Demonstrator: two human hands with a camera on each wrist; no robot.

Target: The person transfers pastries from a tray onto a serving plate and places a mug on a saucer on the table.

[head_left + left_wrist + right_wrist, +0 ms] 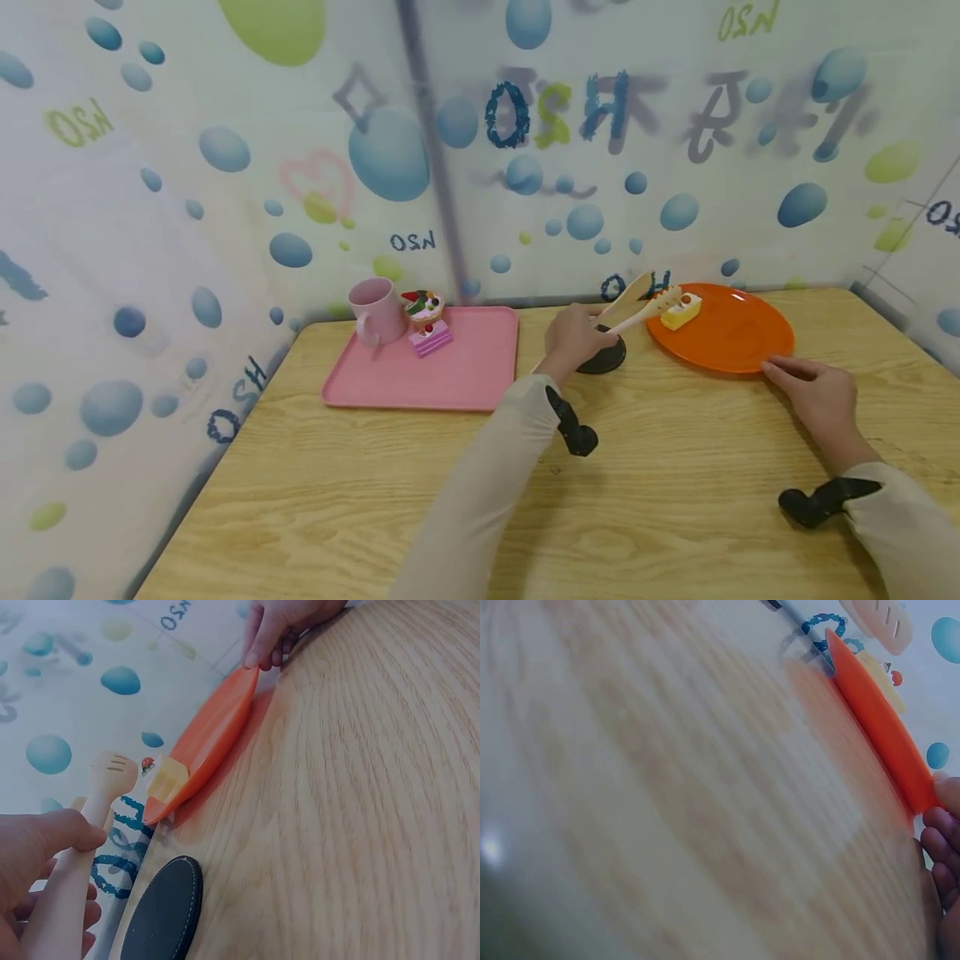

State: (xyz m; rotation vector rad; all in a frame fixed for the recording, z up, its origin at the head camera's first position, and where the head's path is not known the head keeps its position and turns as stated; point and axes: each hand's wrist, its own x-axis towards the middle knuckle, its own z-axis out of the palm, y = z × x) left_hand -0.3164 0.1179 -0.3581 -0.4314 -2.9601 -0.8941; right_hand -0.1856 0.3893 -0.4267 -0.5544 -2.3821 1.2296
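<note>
In the head view, my left hand [572, 340] grips a pair of cream-coloured tongs [636, 319], with one slotted end, above the black coaster. The tongs' tips are spread and reach over the left rim of the orange plate [738, 333]. Near that rim on the plate sits a small yellow cake slice [681, 313], topped with white and a red bit. The left wrist view shows the slotted tong end [114, 774] close beside the cake slice [166, 780]. My right hand [821, 400] pinches the plate's near right edge between thumb and fingers.
Under the left hand lies a round black coaster [606, 358] with stitched edging. A pink tray [472, 367] at the left carries a pink mug [384, 312], a fruit tart [424, 310] and a pink cake slice [431, 339]. A patterned curtain [480, 208] hangs behind the wooden table [645, 517].
</note>
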